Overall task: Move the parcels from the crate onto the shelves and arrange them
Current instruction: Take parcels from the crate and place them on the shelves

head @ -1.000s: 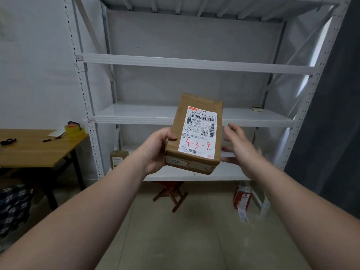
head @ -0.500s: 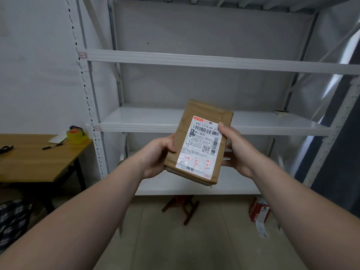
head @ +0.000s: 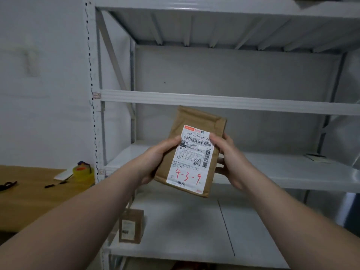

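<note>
Right hand (head: 231,160) now joins left hand (head: 155,162) on parcel (head: 194,158); both grip its sides. Parcel nearer shelves (head: 282,172); placing likely next.

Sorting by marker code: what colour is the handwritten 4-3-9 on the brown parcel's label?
Red, on the white label of the brown parcel; head view.

Label (head: 191,158) on parcel (head: 197,118): "4-3-9", "642 L714-00"

bare middle shelf (head: 272,172), small box (head: 131,226) low left
</note>
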`<state>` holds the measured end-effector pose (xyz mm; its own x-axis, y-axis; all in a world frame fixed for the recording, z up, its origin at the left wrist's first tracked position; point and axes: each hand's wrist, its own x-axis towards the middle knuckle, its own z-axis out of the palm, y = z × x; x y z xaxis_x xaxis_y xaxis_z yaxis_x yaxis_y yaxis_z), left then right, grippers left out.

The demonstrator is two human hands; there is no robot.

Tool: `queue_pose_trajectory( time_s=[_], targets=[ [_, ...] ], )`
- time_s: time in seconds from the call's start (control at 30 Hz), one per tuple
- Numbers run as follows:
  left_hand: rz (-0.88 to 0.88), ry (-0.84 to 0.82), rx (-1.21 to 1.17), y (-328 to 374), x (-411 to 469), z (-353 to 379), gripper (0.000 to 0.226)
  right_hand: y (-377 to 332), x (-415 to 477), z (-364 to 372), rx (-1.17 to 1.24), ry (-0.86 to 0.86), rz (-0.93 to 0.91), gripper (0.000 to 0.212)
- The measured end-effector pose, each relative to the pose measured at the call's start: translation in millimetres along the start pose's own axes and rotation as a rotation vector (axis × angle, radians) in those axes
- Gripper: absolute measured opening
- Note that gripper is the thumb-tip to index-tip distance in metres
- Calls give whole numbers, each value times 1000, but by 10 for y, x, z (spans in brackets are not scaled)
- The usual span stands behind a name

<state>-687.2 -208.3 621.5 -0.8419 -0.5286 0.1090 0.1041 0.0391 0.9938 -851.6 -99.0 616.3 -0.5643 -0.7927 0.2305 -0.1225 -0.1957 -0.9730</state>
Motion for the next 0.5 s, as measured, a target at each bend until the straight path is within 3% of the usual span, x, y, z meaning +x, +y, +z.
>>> queue_pose_trajectory(
  time_s=[0.37, 0.5],
  targets=[
    [265, 237, 159, 826, 1255, -584, 34, -689, 1782, 261, -107, -237, -221, 58],
    [336, 311, 233, 1001, 1516, -859, 35, -826, 2241, 477, -99, -248, -293, 62]
  ],
)
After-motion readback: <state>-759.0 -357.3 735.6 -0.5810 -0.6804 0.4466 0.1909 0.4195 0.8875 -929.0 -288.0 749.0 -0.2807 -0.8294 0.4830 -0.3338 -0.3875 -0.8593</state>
